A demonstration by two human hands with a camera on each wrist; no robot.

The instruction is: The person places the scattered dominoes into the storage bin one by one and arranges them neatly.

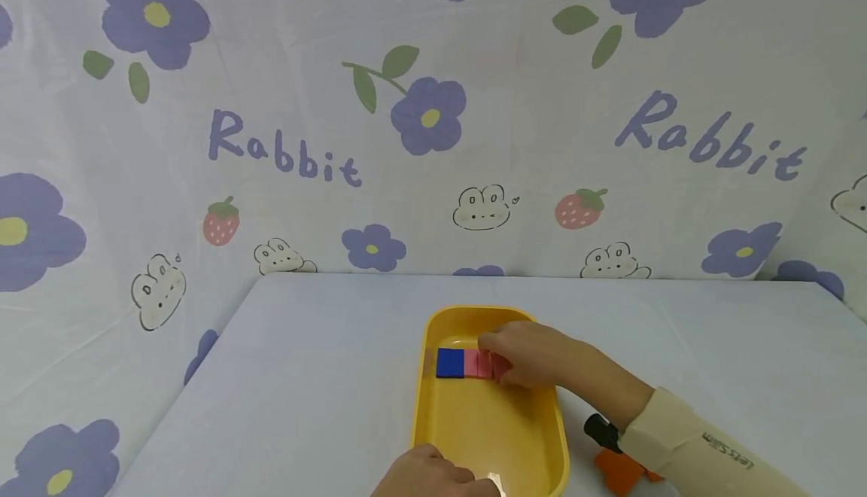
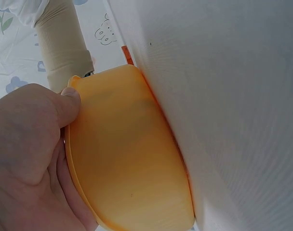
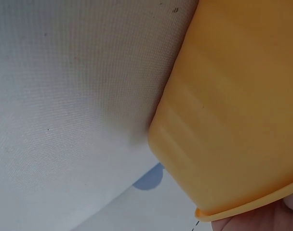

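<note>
A yellow tray (image 1: pixel 497 429) with rounded corners lies on the table. Across its far part runs a row of small flat pieces: a brown one (image 1: pixel 428 363) by the left wall, a blue square (image 1: pixel 450 363), a pink piece (image 1: pixel 470 362) and red ones. My right hand (image 1: pixel 531 350) reaches over the tray's right side and pinches a red piece (image 1: pixel 500 367) at the row's right end, fingers partly covering it. My left hand (image 1: pixel 436 474) grips the near rim; in the left wrist view its thumb (image 2: pixel 69 103) lies on the rim, fingers behind.
Orange pieces (image 1: pixel 619 471) lie on the table right of the tray, partly beneath the right sleeve (image 1: pixel 711 444). A black cylindrical thing (image 1: pixel 601 433) sits beside them. White table surface (image 1: pixel 305 376) spreads to the left, and a printed cloth (image 1: pixel 291 68) hangs behind.
</note>
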